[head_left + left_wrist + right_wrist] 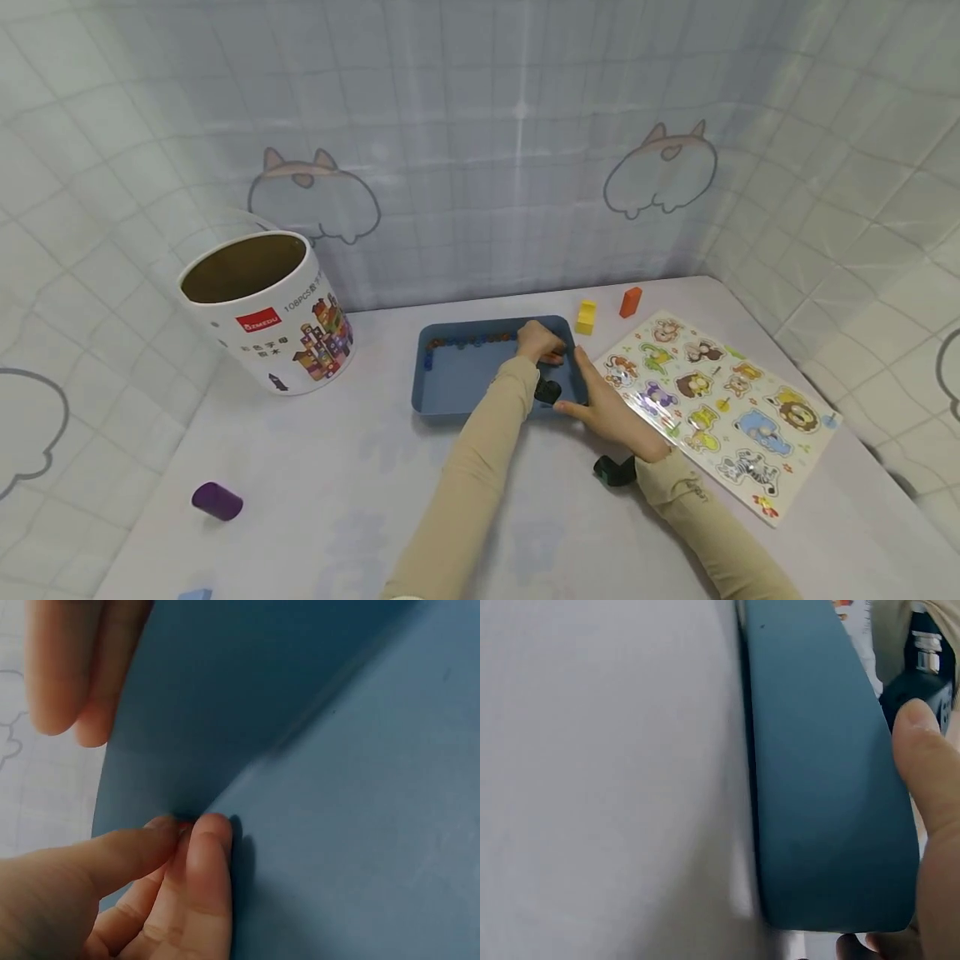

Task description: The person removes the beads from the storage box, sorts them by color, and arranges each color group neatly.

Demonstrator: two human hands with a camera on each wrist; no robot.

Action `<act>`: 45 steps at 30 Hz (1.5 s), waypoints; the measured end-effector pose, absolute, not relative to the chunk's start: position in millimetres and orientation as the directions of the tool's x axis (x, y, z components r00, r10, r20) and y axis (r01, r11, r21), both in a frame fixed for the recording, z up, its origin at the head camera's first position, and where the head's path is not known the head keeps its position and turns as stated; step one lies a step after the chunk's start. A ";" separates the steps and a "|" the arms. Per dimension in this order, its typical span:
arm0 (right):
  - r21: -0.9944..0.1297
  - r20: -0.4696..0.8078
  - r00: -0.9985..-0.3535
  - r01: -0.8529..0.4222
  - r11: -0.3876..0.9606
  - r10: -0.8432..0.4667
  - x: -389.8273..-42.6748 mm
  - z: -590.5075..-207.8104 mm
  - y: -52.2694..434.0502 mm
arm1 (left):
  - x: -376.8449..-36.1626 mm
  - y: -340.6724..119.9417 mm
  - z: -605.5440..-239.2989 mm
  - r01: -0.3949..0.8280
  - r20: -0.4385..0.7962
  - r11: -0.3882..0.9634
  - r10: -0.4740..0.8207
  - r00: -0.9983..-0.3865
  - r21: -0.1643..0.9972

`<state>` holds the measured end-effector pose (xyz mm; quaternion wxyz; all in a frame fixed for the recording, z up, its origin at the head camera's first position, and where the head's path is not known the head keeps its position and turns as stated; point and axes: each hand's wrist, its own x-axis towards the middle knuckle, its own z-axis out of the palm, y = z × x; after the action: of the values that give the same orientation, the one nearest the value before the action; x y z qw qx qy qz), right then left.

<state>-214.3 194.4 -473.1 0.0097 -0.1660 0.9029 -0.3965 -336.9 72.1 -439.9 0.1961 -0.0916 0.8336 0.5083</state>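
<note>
A shallow blue tray (465, 372) stands on the table, with a row of small blue and orange-brown beads (480, 341) along its far wall and left corner. My left hand (540, 343) reaches into the far right corner. Its thumb and fingertips (214, 832) pinch together there around a tiny reddish bead, mostly hidden by them. My right hand (609, 410) spans the tray's near right corner from outside. Its thumb (917, 724) rests at the near rim while the other fingers stretch straight along the right side.
Right of the tray lies an animal puzzle board (705, 400). Behind it stand a yellow block (586, 317) and an orange block (630, 302). At the left are a large white bucket (281, 333), a purple cylinder (217, 501) and a light-blue block (195, 594). A patterned curtain hangs behind.
</note>
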 end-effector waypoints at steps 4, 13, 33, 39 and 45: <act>-0.702 0.110 -0.941 -0.302 0.645 -0.321 -215.3 -471.0 194.3 | -335.4 66.3 -435.5 -0.352 -0.440 0.484 0.079 -0.894 0.801; -0.648 0.084 -0.921 -0.341 0.682 -0.380 -216.7 -459.0 201.6 | -330.1 45.5 -423.8 -0.291 -0.412 0.493 0.154 -0.898 0.820; -0.529 0.155 -0.906 -0.413 0.741 -0.395 -219.1 -470.8 202.5 | -263.7 -25.8 -400.6 -0.128 -0.292 0.415 0.361 -0.886 0.901; -0.529 0.133 -0.906 -0.408 0.744 -0.402 -217.5 -470.3 202.5 | -213.3 -25.8 -409.0 -0.020 -0.238 0.435 0.452 -0.860 0.900; -0.544 0.131 -0.911 -0.395 0.740 -0.391 -216.7 -470.5 204.0 | -187.4 -9.6 -428.7 0.094 -0.209 0.505 0.511 -0.834 0.858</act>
<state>-216.7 204.0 -470.5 -0.0040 -0.2106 0.9328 -0.2924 -187.4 -9.6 -428.7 0.2247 0.1805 0.8378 0.4636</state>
